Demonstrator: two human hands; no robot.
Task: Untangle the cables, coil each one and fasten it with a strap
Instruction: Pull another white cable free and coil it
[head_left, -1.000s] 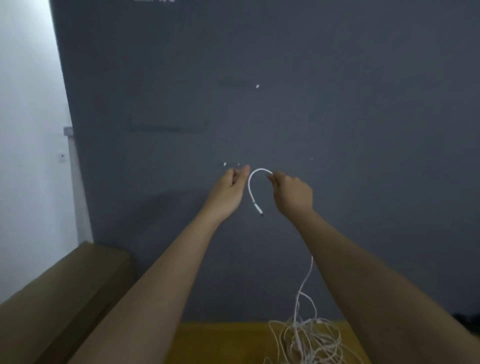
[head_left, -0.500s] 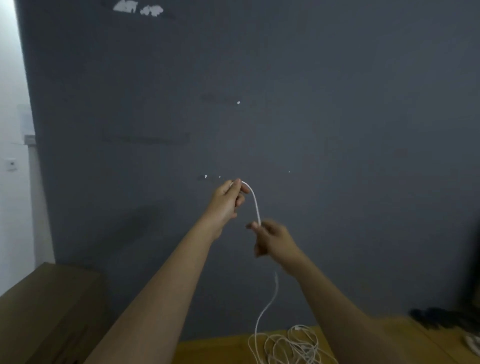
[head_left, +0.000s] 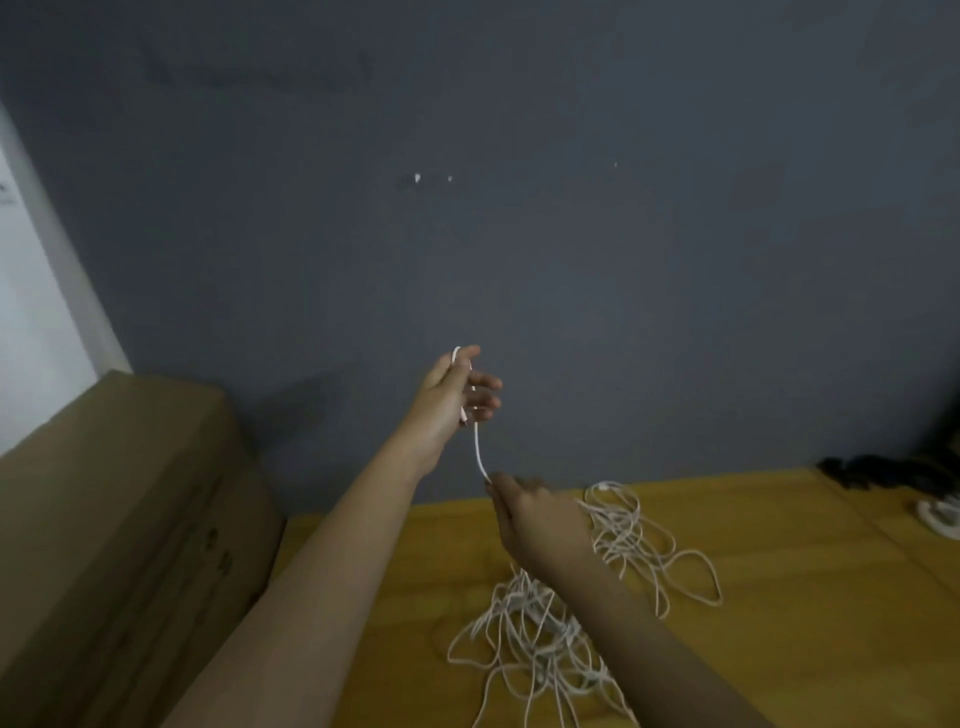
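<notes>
A thin white cable runs taut between my two hands above the wooden table. My left hand is raised in front of the grey wall and holds the cable's end looped over its fingers. My right hand is lower, just above the table, and pinches the same cable between thumb and fingers. Below and to the right of it, a tangled heap of white cables lies spread on the table; my right forearm covers part of it.
A large brown cardboard box stands at the left, against the table. Dark cables and a white coiled item lie at the far right of the table. A grey wall rises behind.
My right hand has slid down along the cable, from beside my left hand to just above the table. The view has tilted down, showing more of the table and the heap.
</notes>
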